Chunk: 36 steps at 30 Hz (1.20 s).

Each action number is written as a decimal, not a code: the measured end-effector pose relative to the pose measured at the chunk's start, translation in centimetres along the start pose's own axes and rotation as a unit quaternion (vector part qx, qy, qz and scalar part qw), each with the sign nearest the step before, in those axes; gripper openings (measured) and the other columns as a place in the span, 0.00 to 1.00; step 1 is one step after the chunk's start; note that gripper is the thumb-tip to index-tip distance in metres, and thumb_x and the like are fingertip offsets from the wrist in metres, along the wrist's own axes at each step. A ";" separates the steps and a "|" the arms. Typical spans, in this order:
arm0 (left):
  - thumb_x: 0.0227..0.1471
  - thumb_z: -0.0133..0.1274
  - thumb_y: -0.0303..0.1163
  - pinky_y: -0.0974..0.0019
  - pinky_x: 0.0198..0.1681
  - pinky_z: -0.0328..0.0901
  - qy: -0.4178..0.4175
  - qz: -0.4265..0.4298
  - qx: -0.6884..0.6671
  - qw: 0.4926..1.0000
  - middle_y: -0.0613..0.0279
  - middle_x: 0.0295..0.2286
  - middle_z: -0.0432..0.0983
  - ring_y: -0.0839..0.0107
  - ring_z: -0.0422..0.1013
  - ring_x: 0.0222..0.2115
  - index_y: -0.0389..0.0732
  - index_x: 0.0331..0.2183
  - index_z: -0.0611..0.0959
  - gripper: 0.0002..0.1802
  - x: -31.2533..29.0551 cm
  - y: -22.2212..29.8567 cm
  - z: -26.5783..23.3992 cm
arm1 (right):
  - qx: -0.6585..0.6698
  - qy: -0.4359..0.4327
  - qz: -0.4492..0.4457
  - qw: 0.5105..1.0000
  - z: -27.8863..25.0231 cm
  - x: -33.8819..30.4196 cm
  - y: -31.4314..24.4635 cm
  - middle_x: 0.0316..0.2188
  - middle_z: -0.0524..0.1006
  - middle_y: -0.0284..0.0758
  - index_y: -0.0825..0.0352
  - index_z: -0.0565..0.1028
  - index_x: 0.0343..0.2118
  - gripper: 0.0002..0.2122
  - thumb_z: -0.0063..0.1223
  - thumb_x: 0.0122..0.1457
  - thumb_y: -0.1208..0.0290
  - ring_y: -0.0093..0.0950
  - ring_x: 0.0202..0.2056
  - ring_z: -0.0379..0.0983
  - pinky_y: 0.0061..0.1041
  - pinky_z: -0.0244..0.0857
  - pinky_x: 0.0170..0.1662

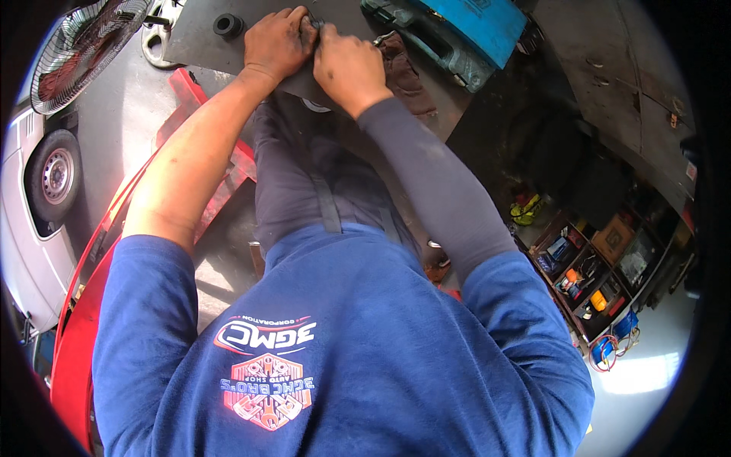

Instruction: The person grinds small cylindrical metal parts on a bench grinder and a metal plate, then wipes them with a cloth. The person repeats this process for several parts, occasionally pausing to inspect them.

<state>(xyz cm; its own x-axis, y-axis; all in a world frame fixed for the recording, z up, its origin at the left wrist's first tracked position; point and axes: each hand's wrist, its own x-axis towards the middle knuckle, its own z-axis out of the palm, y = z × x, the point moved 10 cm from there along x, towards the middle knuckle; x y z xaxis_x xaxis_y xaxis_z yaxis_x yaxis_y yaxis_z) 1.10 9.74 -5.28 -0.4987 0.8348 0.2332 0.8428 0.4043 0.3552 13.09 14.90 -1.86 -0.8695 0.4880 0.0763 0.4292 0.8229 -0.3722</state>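
At the top middle, my two hands meet over a grey tabletop (pixel 202 38). My left hand (pixel 279 44) is closed, its fingers curled around a small dark part (pixel 317 24) that shows only in a sliver. Pressed close beside it, my right hand (pixel 352 70) has its fingers bent in a pinch at the same part; most of the part is hidden, so its kind cannot be told. A black ring-shaped piece with a hole (pixel 228 25), like a rubber bushing, lies on the tabletop left of my left hand. A crumpled brown cloth (pixel 402 68) lies just right of my right hand.
A bright blue case (pixel 480 27) with a dark teal part stands at the top right. A caged fan (pixel 84 46) is at the upper left, near a parked vehicle's wheel (pixel 57 175). Red metal beams (pixel 76 335) run along my left. A compartment tray (pixel 586 278) of tools sits right.
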 end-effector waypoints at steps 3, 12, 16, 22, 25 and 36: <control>0.61 0.58 0.41 0.49 0.40 0.76 -0.003 -0.002 0.000 1.000 0.59 0.35 0.84 0.52 0.81 0.38 0.46 0.44 0.84 0.13 0.0 -0.2 0.1 | 0.004 0.019 -0.012 1.000 -1.0 0.1 -0.6 0.28 0.86 0.50 0.67 0.77 0.40 0.08 0.54 0.63 0.68 0.51 0.32 0.86 0.49 0.81 0.37; 0.61 0.58 0.41 0.48 0.40 0.76 0.021 0.002 -0.002 1.000 0.57 0.34 0.84 0.50 0.82 0.37 0.45 0.42 0.83 0.12 -0.1 0.1 -0.4 | 0.008 0.025 -0.002 1.000 -1.9 0.5 -1.1 0.28 0.85 0.52 0.67 0.76 0.40 0.08 0.53 0.65 0.68 0.52 0.33 0.87 0.49 0.81 0.38; 0.61 0.57 0.41 0.47 0.39 0.76 -0.012 -0.021 0.004 1.000 0.56 0.34 0.84 0.49 0.82 0.37 0.45 0.41 0.84 0.12 0.0 -0.1 0.3 | -0.023 -0.116 0.067 0.991 1.3 -0.6 0.8 0.28 0.85 0.51 0.67 0.75 0.41 0.08 0.53 0.65 0.68 0.53 0.32 0.86 0.50 0.81 0.38; 0.62 0.57 0.42 0.45 0.38 0.75 -0.005 -0.035 0.011 0.999 0.55 0.34 0.84 0.48 0.82 0.36 0.45 0.41 0.84 0.12 -0.1 -0.3 0.3 | 0.014 0.001 0.009 1.000 -0.3 -0.4 0.2 0.28 0.85 0.51 0.67 0.75 0.42 0.09 0.53 0.67 0.66 0.53 0.32 0.86 0.51 0.81 0.38; 0.63 0.56 0.42 0.45 0.38 0.75 -0.014 -0.043 0.011 0.999 0.55 0.34 0.84 0.47 0.82 0.36 0.45 0.42 0.84 0.12 -0.3 -0.4 0.4 | 0.009 -0.017 0.006 1.000 0.0 -0.3 0.2 0.28 0.85 0.51 0.67 0.75 0.42 0.09 0.53 0.67 0.66 0.53 0.32 0.86 0.52 0.80 0.38; 0.64 0.54 0.42 0.47 0.41 0.76 -0.019 -0.039 0.005 0.999 0.55 0.35 0.84 0.49 0.82 0.38 0.45 0.43 0.84 0.13 0.0 0.0 0.3 | 0.001 -0.058 0.023 0.998 0.2 -0.2 0.5 0.29 0.86 0.51 0.67 0.77 0.41 0.08 0.52 0.66 0.67 0.54 0.32 0.86 0.51 0.81 0.39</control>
<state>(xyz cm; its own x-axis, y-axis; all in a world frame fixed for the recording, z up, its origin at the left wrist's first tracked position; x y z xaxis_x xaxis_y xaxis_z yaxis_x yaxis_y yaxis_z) 1.16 9.90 -5.50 -0.5551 0.8141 0.1705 0.8038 0.4723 0.3617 13.47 15.15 -2.29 -0.8719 0.4873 -0.0485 0.4682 0.8003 -0.3747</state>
